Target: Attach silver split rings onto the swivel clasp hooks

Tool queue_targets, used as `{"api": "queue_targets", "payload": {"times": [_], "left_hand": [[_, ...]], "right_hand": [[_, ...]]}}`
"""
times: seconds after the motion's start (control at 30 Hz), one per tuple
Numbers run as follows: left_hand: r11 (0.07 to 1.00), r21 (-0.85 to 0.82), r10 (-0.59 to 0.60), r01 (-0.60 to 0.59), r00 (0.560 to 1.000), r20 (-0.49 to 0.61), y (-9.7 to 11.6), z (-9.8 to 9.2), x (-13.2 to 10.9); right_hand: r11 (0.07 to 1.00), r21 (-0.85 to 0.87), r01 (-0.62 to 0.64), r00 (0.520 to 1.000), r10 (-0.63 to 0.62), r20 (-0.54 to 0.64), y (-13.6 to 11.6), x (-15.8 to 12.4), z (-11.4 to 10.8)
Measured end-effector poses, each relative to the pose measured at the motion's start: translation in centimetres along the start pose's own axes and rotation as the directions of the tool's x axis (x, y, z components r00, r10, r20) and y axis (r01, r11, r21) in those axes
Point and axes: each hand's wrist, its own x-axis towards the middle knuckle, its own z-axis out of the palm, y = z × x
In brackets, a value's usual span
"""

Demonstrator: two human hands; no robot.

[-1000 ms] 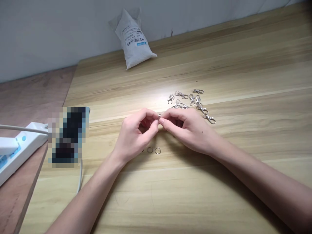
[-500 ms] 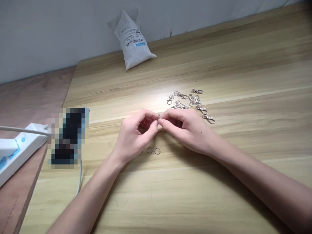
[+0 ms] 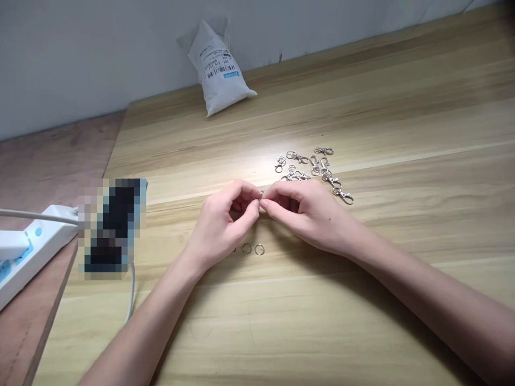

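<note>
Nearest you on the wooden tabletop, loose rings lie flat on the near side of the metal piece, two whole and one partly covered by your left hand; their side-by-side spacing probably keeps each easy to single out. Your left hand and right hand come together at the fingertips, thumb and forefinger of each clamped on the metal piece, presumably because something so small needs bracing from both sides; the fingers hide most of its form. Left of the metal piece lies a pixelated device, and farther left a power strip, likely kept clear of your forearms. Beyond and to the right of the metal piece, metal clasps lie scattered, likely within easy reach. Farthest beyond it, slightly left, a white packet leans against the wall, which seems to prop it.
</note>
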Motion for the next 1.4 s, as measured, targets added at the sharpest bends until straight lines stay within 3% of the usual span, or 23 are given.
{"api": "queue_targets", "payload": {"times": [1.4], "left_hand": [[0.998, 0.051, -0.03, 0.026, 0.995, 0.094, 0.21, -0.23, -0.11]], "right_hand": [[0.999, -0.043, 0.02, 1.0, -0.019, 0.006, -0.05, -0.02, 0.08]]}}
